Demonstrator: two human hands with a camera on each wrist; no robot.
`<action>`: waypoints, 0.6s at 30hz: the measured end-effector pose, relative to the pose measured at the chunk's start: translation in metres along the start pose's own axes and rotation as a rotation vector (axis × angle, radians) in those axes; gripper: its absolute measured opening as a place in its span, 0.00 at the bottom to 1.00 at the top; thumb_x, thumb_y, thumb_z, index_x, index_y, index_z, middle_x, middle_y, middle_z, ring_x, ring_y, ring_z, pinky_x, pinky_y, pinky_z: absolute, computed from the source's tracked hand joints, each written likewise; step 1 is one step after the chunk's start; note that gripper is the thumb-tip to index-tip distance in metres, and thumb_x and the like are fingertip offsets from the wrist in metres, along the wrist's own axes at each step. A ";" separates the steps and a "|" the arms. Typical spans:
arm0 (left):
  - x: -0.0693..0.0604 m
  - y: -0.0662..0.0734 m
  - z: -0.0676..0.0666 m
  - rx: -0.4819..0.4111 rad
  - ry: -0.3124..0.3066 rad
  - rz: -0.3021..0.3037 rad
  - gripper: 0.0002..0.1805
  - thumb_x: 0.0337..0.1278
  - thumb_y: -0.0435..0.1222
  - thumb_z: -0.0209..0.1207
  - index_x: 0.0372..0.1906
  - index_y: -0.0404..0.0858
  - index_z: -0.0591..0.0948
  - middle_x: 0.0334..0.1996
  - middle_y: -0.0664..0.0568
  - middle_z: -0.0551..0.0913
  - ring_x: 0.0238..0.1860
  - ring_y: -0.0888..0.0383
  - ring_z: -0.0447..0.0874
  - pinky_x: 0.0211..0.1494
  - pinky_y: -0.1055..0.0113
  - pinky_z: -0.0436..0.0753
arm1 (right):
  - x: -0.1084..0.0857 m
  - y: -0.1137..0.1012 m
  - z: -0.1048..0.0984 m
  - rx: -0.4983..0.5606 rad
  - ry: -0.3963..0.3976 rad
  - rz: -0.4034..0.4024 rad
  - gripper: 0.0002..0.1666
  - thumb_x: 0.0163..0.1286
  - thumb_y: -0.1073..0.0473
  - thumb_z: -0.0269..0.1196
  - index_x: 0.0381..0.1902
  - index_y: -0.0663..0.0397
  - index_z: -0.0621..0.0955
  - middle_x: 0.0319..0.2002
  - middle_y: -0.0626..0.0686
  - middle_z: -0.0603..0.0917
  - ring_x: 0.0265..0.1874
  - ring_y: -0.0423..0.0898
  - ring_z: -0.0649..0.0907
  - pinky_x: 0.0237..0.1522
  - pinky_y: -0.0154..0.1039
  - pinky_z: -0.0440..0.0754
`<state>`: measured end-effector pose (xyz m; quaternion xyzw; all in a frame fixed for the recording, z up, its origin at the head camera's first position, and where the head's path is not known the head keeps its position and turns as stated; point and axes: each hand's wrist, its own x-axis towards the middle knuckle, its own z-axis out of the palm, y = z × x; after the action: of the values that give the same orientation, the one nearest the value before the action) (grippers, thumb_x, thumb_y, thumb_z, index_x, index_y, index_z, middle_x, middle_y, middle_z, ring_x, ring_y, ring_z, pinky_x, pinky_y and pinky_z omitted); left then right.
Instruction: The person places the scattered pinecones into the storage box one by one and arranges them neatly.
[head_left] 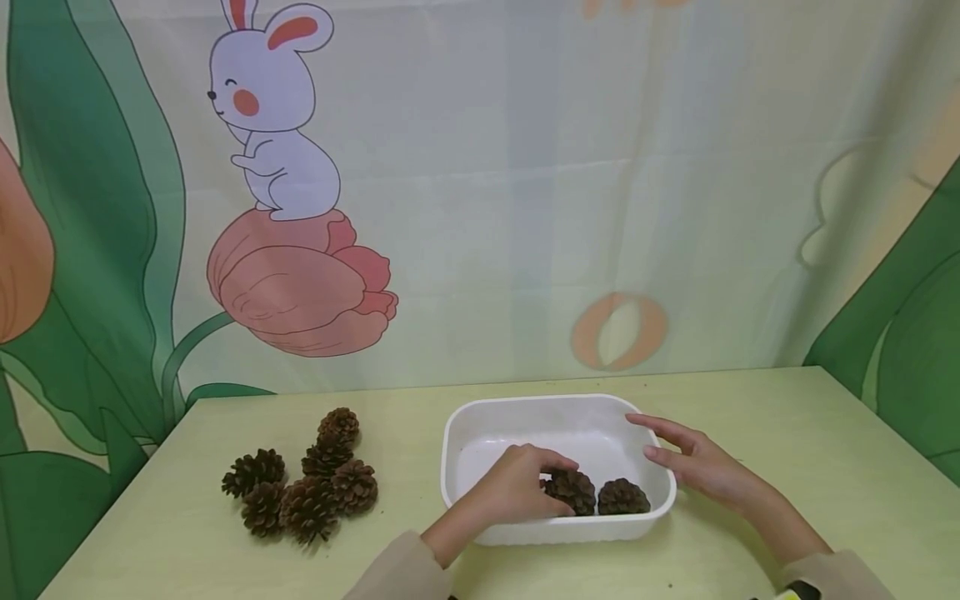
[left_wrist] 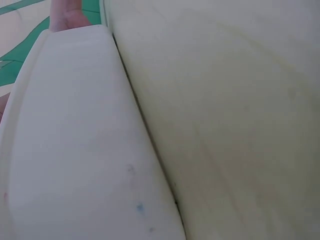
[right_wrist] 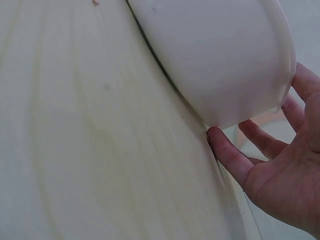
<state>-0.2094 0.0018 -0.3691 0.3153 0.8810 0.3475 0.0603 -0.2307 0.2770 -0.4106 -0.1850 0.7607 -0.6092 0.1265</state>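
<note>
My left hand [head_left: 517, 487] reaches over the near rim into a white plastic tub [head_left: 555, 533] and grips a brown pine cone [head_left: 573, 492] between thumb and fingers. Just right of it, a second pine cone [head_left: 624, 497] lies in the same near right part of the tub. My right hand [head_left: 705, 467] rests against the tub's right end with its fingers spread and fairly straight. The right wrist view shows those fingertips [right_wrist: 216, 134] touching the end wall from outside. In the left wrist view the tub's side wall [left_wrist: 75, 135] hides the held cone.
Several more pine cones [head_left: 307, 508] lie clustered on the pale yellow-green table [head_left: 405, 567], left of the tub. Behind the table hangs a printed cloth [head_left: 480, 208] with a rabbit and flowers.
</note>
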 end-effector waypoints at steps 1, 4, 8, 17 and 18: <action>0.000 0.000 0.000 0.001 -0.003 -0.002 0.24 0.35 0.35 0.71 0.46 0.39 0.83 0.42 0.55 0.84 0.42 0.68 0.78 0.41 0.80 0.75 | 0.000 0.000 0.000 -0.001 0.000 -0.003 0.28 0.69 0.59 0.53 0.66 0.50 0.64 0.67 0.69 0.48 0.46 0.38 0.77 0.43 0.38 0.81; 0.000 0.000 0.000 -0.005 -0.014 -0.006 0.23 0.35 0.35 0.71 0.46 0.39 0.83 0.42 0.56 0.84 0.42 0.69 0.78 0.41 0.81 0.76 | 0.001 0.001 0.000 -0.003 -0.002 -0.009 0.27 0.69 0.59 0.53 0.66 0.50 0.64 0.67 0.70 0.48 0.45 0.38 0.77 0.43 0.38 0.81; 0.000 -0.002 0.001 -0.052 -0.039 -0.019 0.22 0.37 0.35 0.70 0.46 0.39 0.83 0.42 0.56 0.84 0.43 0.67 0.79 0.43 0.80 0.76 | 0.001 0.001 0.000 -0.001 -0.004 -0.014 0.27 0.69 0.59 0.53 0.66 0.51 0.64 0.67 0.71 0.47 0.46 0.39 0.77 0.42 0.39 0.81; 0.002 -0.005 0.002 -0.166 -0.092 -0.018 0.21 0.41 0.33 0.69 0.47 0.36 0.82 0.43 0.55 0.83 0.46 0.64 0.80 0.48 0.80 0.76 | 0.001 0.001 0.000 -0.016 0.013 0.010 0.28 0.69 0.58 0.53 0.66 0.51 0.64 0.67 0.70 0.49 0.47 0.40 0.76 0.43 0.38 0.81; 0.002 -0.004 0.002 -0.165 -0.095 -0.016 0.21 0.41 0.33 0.69 0.47 0.36 0.82 0.43 0.55 0.84 0.46 0.65 0.80 0.48 0.80 0.75 | 0.001 0.001 0.000 -0.017 0.013 0.012 0.28 0.69 0.57 0.53 0.66 0.52 0.64 0.67 0.70 0.49 0.47 0.41 0.76 0.43 0.38 0.81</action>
<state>-0.2126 0.0017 -0.3734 0.3183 0.8481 0.4030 0.1305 -0.2314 0.2766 -0.4112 -0.1774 0.7677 -0.6032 0.1238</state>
